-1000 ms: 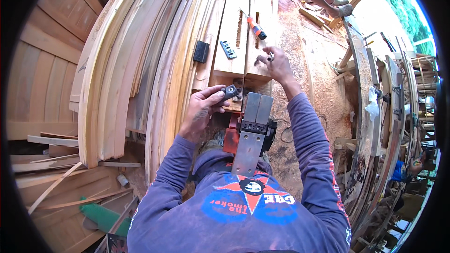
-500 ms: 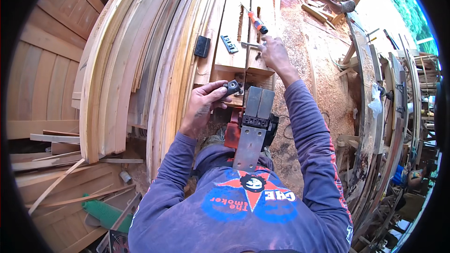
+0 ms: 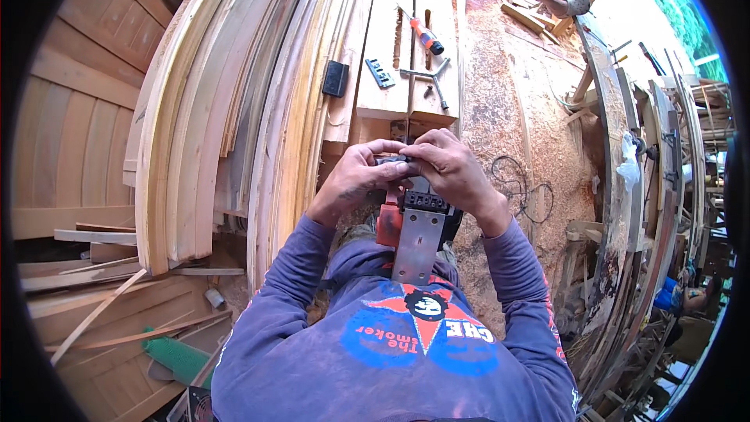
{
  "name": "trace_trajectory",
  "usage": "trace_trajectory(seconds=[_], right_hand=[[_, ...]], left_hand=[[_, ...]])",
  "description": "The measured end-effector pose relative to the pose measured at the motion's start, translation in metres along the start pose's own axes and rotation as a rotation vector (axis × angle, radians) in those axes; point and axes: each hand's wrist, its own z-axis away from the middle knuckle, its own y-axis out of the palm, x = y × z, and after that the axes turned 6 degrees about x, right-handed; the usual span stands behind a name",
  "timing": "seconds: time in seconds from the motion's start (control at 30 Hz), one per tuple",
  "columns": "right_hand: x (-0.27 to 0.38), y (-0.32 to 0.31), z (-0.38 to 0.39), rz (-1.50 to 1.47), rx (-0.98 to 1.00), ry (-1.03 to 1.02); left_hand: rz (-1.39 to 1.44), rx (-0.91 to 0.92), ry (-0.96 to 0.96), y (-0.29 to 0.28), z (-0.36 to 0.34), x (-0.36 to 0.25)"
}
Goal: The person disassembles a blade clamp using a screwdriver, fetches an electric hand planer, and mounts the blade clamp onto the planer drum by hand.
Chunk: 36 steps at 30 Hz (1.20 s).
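Your left hand [image 3: 355, 180] and right hand [image 3: 445, 172] meet in front of your chest, fingertips pinched together on a small dark part [image 3: 393, 160] held between them. Both grips are narrow and closed on that part; what it is exactly cannot be told, as your fingers cover most of it. Directly beneath your hands sits an electric planer [image 3: 414, 227], turned sole-up, with an orange body and a grey metal base plate pointing toward your chest.

Just beyond your hands lie two short wooden boards [image 3: 387, 70] side by side. On them rest a screwdriver with an orange and black handle [image 3: 426, 35], a metal wrench [image 3: 433, 82] just below it, and a small flat metal blade [image 3: 380, 73] to its left. A black rectangular block [image 3: 335, 78] lies on the curved stacked planks [image 3: 234, 109] at your left. Sawdust [image 3: 508, 109] covers the ground to your right, with a thin dark cord [image 3: 519, 184] looped across it near your right wrist.
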Motion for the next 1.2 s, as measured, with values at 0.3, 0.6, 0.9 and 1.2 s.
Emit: trace_trajectory(seconds=[0.3, 0.6, 0.9, 1.2], right_hand=[[-0.004, 0.019, 0.003, -0.323, -0.139, 0.150], [0.002, 0.016, -0.004, -0.869, -0.166, 0.509], [0.015, 0.038, 0.009, -0.138, -0.156, -0.009], [0.002, 0.032, 0.006, 0.195, -0.283, -0.188]], left_hand=[[0.116, 0.127, -0.043, -0.006, 0.009, -0.005], [-0.141, 0.015, -0.059, -0.005, 0.015, -0.001], [0.051, 0.066, 0.064, 0.014, 0.018, -0.003], [-0.155, -0.059, 0.139, 0.020, 0.005, 0.001]])
